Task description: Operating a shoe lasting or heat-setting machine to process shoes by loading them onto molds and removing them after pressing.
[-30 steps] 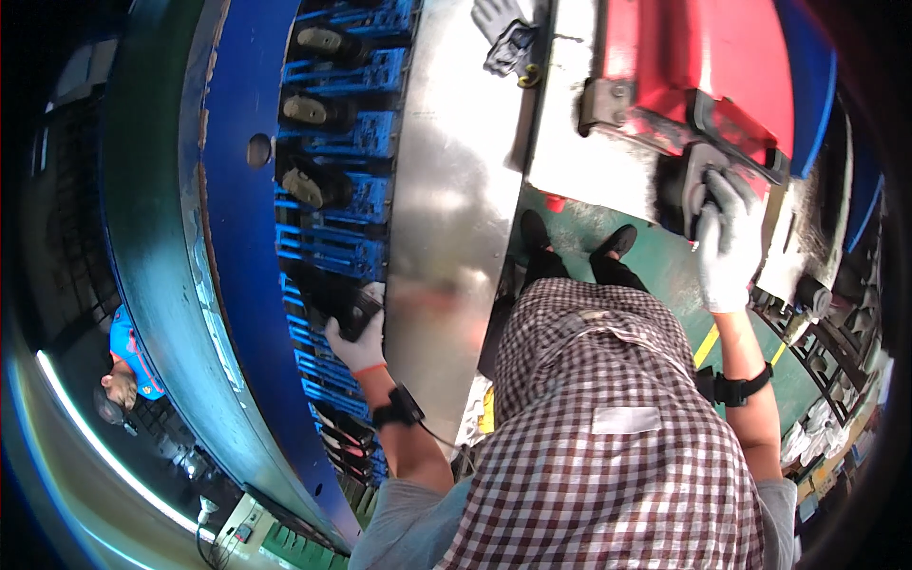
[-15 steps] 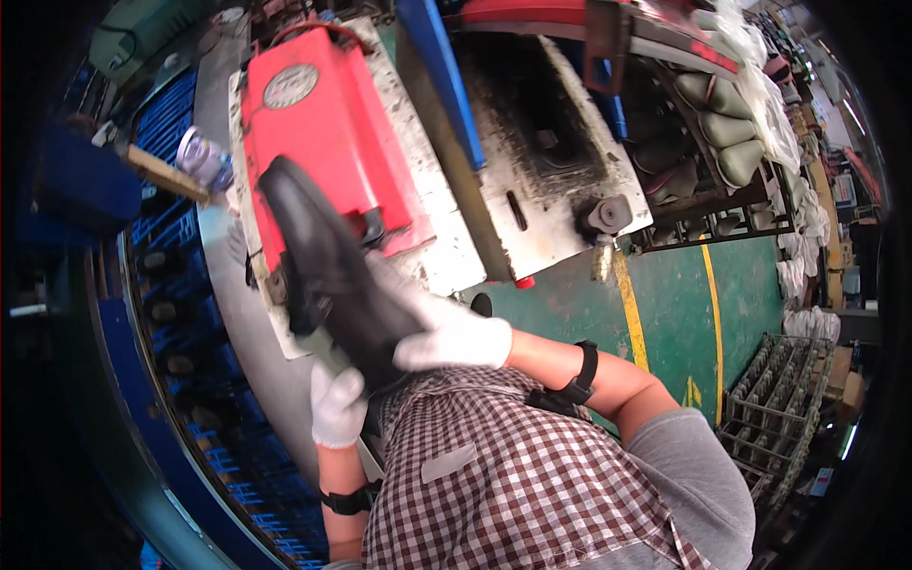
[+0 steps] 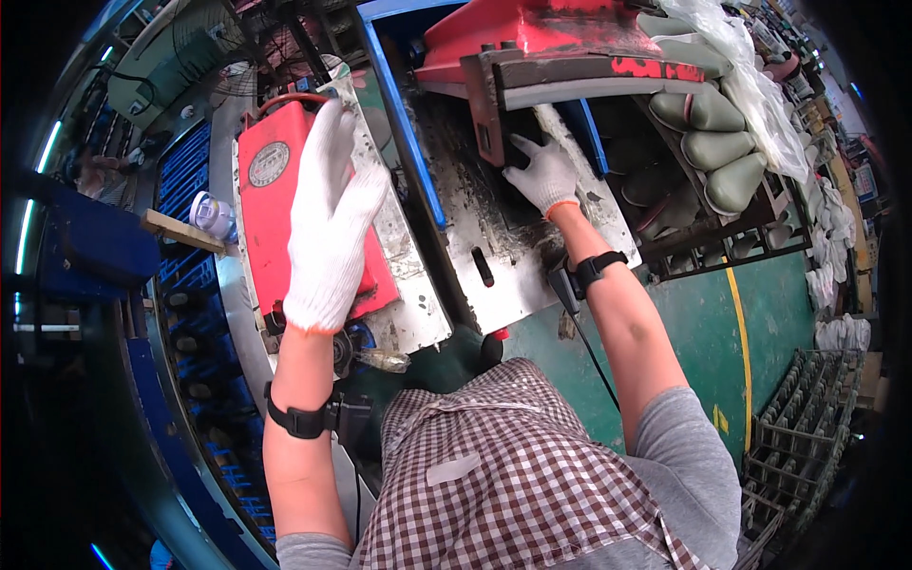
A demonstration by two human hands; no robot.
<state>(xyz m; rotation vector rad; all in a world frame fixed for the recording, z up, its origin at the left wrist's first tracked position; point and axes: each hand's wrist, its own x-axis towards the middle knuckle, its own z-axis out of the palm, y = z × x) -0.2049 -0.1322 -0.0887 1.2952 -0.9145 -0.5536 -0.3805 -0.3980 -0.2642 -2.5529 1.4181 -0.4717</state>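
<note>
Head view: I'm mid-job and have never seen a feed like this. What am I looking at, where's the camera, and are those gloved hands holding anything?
The camera sits on a person's head and looks down through a fisheye lens, so straight edges bend near the rim. The checked shirt at the bottom is the person's own body. Both hands wear white gloves. The left hand is raised, fingers spread, over a flat red block on a worn metal plate; it grips nothing. The right hand reaches under a red machine head, fingertips on a dark part; whether it grips is unclear. Grey-green shoe forms are stacked to the right, above a green floor.
</note>
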